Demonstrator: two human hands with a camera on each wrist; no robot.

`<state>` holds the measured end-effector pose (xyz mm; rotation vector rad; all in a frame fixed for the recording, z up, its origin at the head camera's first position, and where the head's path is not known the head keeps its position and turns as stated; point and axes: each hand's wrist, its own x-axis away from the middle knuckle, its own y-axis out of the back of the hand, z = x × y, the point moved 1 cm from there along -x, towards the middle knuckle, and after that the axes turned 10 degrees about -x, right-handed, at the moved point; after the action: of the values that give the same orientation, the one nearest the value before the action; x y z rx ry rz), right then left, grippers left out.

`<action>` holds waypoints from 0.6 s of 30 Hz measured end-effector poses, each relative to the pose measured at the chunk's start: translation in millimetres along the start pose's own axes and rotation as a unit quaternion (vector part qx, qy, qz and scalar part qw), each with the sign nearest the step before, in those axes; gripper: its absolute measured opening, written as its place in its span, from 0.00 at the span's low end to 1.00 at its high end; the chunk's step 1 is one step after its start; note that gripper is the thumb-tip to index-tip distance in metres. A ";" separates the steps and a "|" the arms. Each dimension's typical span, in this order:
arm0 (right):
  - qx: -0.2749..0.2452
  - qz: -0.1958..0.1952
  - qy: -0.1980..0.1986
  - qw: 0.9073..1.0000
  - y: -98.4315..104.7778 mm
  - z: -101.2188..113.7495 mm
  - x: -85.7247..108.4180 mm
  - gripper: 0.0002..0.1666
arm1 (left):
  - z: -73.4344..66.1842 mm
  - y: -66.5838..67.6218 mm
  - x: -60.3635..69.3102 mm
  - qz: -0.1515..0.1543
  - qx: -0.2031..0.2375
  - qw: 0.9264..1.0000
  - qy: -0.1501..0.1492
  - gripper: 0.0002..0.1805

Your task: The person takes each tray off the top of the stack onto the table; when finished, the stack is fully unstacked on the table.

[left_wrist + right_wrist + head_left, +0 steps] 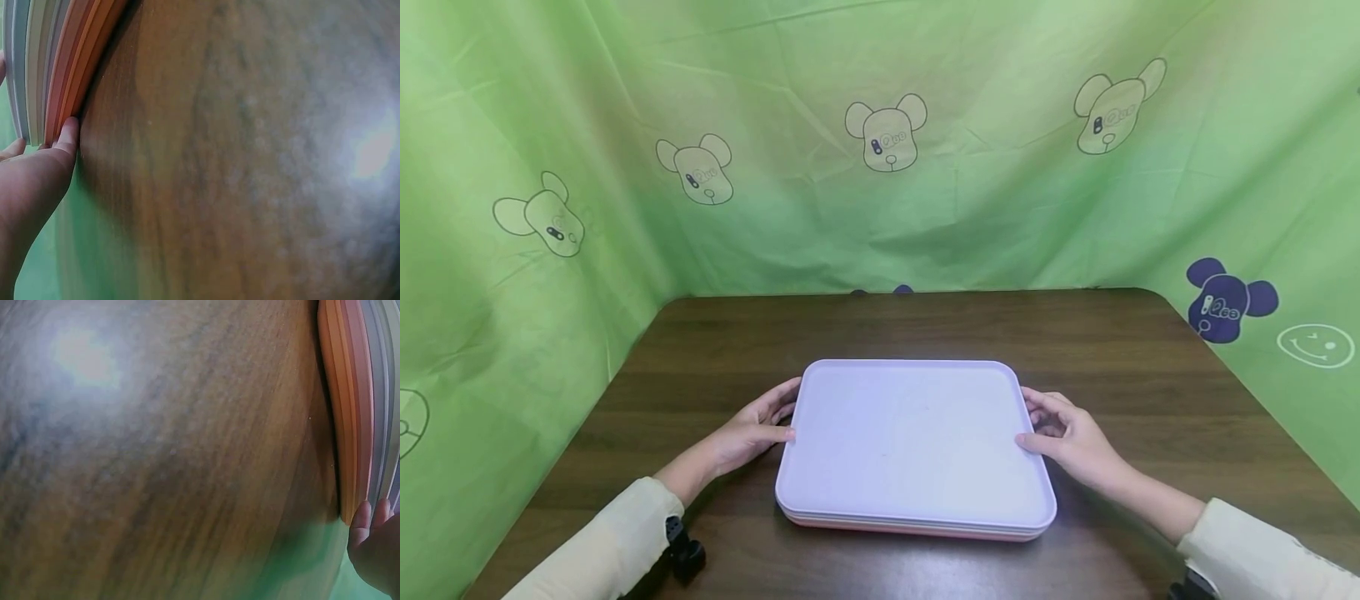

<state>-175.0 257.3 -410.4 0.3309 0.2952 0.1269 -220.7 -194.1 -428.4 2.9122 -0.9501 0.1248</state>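
Note:
A stack of rectangular, round-cornered trays [917, 442] lies on the dark wooden table, a pale lavender one on top. The wrist views show the layered edges of the stack [65, 69] in orange, pink, grey and cream. At the stack's left side my left hand [751, 435] holds the edge, thumb at the top rim and fingertips against the side. My right hand [1075, 442] grips the opposite edge in much the same way, its thumb over the rim. In the right wrist view, fingertips [360, 522] touch the lower layers.
The wooden table [880, 325] extends around the stack on all sides. A green curtain [790, 217] with bear-head prints hangs behind and beside it. Dark wrist devices [685, 554] sit by the cream sleeves. Light glares off the tabletop in both wrist views.

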 end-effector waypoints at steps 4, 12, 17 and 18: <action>0.006 -0.003 -0.001 1.000 -0.1 0.5 0.1 0.34 | -0.9 -0.4 -0.7 0.001 0.002 1.000 -0.005 0.49; 0.008 -0.006 0.005 1.000 -0.3 0.7 -0.3 0.33 | 0.3 -0.5 -0.1 0.000 -0.003 1.000 0.000 0.49; 0.004 -0.008 0.000 1.000 -0.4 4.3 -1.4 0.33 | -0.9 -0.7 0.5 -0.004 -0.008 1.000 0.007 0.48; 0.006 -0.007 -0.003 1.000 -0.3 4.8 -1.7 0.33 | -1.1 -0.8 0.5 -0.004 -0.008 1.000 0.007 0.48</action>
<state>-175.1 255.3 -405.7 0.3403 0.2917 0.1101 -219.9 -193.6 -427.3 2.8958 -0.9329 0.1375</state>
